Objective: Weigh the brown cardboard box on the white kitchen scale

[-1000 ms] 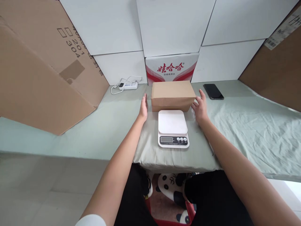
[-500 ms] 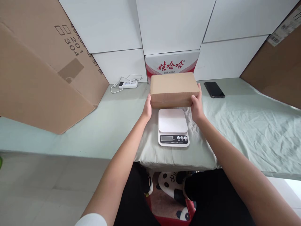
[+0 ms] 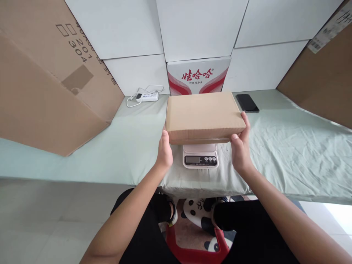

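Note:
A closed brown cardboard box [image 3: 203, 113] is held between my two hands over the far part of a white kitchen scale [image 3: 200, 161]. My left hand [image 3: 165, 150] presses against the box's left end, thumb at the near corner. My right hand [image 3: 241, 146] grips the right end, thumb on the front face and fingers along the side. The box hides most of the weighing plate; the scale's display and buttons show in front of it. Whether the box touches the plate, I cannot tell.
Behind stands a white and red carton [image 3: 198, 75] against white panels. A black phone [image 3: 247, 103] lies at the back right, a white power strip-like device [image 3: 147, 96] with a cable at the back left. Large cardboard sheets [image 3: 55, 84] flank the cloth-covered table [image 3: 132, 146].
Both hands have brought the box nearer to me, from behind the scale to over its plate, which it now largely covers. The camera view has shifted slightly.

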### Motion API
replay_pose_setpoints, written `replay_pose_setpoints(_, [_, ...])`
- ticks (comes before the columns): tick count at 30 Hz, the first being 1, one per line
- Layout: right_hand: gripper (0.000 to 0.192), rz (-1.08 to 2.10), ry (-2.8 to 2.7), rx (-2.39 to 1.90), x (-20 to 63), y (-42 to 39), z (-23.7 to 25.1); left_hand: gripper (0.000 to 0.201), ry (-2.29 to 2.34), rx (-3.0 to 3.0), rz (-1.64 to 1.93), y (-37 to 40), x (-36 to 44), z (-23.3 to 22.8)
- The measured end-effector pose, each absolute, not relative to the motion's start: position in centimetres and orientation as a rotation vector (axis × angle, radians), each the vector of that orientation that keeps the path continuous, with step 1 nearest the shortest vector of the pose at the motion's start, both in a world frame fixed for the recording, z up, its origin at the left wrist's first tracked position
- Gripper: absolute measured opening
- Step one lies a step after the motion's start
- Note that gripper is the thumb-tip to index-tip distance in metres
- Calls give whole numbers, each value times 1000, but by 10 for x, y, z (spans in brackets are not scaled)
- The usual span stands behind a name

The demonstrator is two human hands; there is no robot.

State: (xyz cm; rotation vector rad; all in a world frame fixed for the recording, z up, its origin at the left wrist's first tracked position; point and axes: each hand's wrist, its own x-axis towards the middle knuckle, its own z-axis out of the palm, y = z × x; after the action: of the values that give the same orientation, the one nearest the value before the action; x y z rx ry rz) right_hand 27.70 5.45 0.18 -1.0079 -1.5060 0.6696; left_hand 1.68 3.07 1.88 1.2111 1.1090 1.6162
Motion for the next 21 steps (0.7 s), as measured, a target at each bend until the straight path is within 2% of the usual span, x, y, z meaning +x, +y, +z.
replay_pose_setpoints(12, [73, 672, -1476, -1107, 282, 41, -2, 80, 1106, 1185, 1575, 22, 23, 7])
replay_pose_setpoints(21, [71, 685, -1449, -1125, 279, 38, 0, 81, 1126, 1182, 1561, 23, 21, 5])
